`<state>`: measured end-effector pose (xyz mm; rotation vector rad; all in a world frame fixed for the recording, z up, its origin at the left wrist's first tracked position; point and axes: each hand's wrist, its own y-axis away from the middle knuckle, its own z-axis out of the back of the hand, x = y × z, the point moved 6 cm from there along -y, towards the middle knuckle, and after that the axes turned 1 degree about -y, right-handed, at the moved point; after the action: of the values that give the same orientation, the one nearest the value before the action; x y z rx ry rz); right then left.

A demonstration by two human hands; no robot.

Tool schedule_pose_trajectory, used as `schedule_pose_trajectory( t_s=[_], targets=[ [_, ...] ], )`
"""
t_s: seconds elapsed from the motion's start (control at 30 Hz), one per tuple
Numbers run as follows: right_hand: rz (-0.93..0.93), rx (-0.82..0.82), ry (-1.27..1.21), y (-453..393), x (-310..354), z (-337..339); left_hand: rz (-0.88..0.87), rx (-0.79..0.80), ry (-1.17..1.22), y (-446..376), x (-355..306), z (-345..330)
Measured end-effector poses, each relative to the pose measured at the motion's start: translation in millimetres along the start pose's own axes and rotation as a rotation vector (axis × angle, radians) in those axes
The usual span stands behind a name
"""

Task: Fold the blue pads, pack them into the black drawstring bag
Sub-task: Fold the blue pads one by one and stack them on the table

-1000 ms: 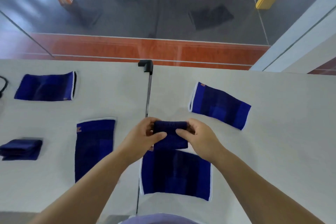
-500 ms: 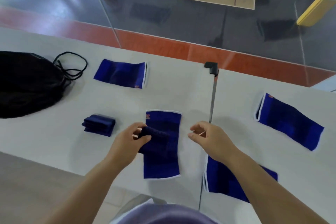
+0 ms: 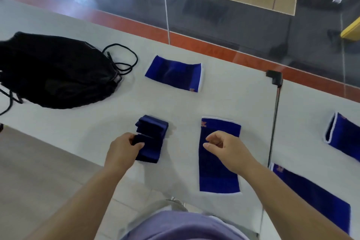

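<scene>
- The black drawstring bag (image 3: 56,72) lies slumped on the far left of the desk (image 3: 233,91), its cords (image 3: 124,60) looped loose beside it; whether anything is inside cannot be told.
- The left hand (image 3: 122,150) grips a folded blue pad (image 3: 150,150), set down touching a second folded pad (image 3: 153,125) just beyond it.
- The right hand (image 3: 228,150) hovers empty, fingers loosely curled, over a flat pad (image 3: 219,173) lying lengthwise.
- Another flat pad (image 3: 175,75) lies near the bag's cords.
- Two more flat pads, one far right (image 3: 344,134) and one near right (image 3: 315,197), lie past the seam (image 3: 273,122) between desk halves.
- The folded pads sit close to the desk's near edge; bare surface lies between them and the bag.
</scene>
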<state>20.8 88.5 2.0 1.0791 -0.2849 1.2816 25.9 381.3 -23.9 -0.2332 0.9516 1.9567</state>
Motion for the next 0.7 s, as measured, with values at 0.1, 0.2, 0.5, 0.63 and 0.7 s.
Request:
schedule_pose_trajectory(
  t_s=[0.1,0.2,0.5,0.63,0.7],
  targets=[
    [-0.015,-0.011,0.033,-4,3,0,-0.017,0.002,-0.032,-11,-3,1],
    [-0.029,-0.028,0.065,-8,5,1,-0.041,-0.023,-0.045,-24,-11,3],
    [-0.075,-0.071,0.088,-6,-5,13,-0.171,-0.173,-0.071,-37,-39,17],
    [-0.090,-0.114,0.067,2,-13,23,-0.328,-0.226,-0.099,-17,-61,21],
    [-0.102,-0.126,0.076,9,-19,29,-0.380,-0.172,-0.105,-6,-74,14]
  ],
)
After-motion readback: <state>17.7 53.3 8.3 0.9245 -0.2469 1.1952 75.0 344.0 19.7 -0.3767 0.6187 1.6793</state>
